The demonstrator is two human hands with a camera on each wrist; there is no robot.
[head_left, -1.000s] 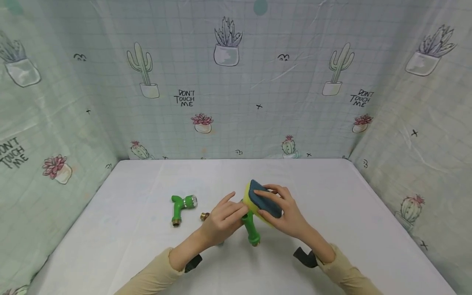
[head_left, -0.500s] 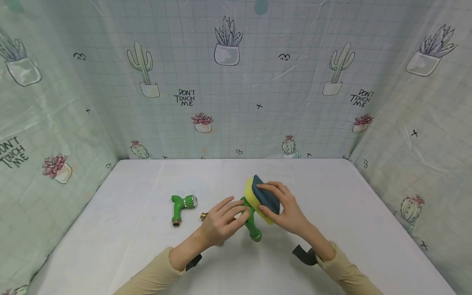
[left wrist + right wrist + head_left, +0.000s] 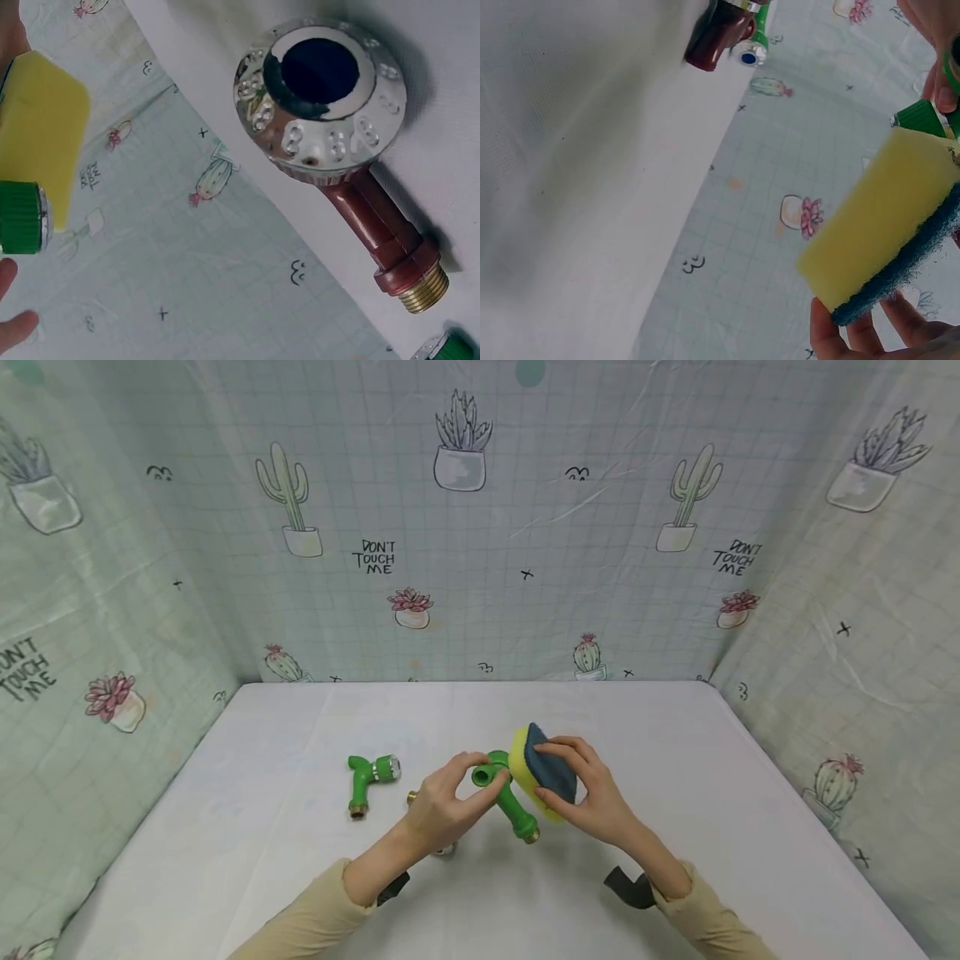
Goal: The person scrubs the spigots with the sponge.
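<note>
Near the middle of the head view, my left hand point(image 3: 442, 806) pinches a green tap point(image 3: 517, 814) between thumb and fingers near its open spout. The tap is raised off the table and tilted, its brass threaded end pointing down and right. My right hand point(image 3: 596, 802) grips a yellow sponge with a dark blue scouring side point(image 3: 555, 775). The sponge's yellow face point(image 3: 877, 225) lies against or very close to the tap's knob end point(image 3: 921, 118). In the left wrist view only a green ribbed part point(image 3: 19, 217) of the tap shows, in front of the sponge point(image 3: 45, 127).
A second green tap point(image 3: 362, 789) lies to the left on the white table point(image 3: 300, 718). A maroon tap point(image 3: 375, 217) with a silver knob and brass thread lies beneath my left hand, mostly hidden in the head view. A patterned cloth wall point(image 3: 480, 610) stands behind.
The green tap has turned, so its spout opening now faces me and its threaded end has swung right. My left fingers lifted, then pinched it anew. The sponge shifted slightly right.
</note>
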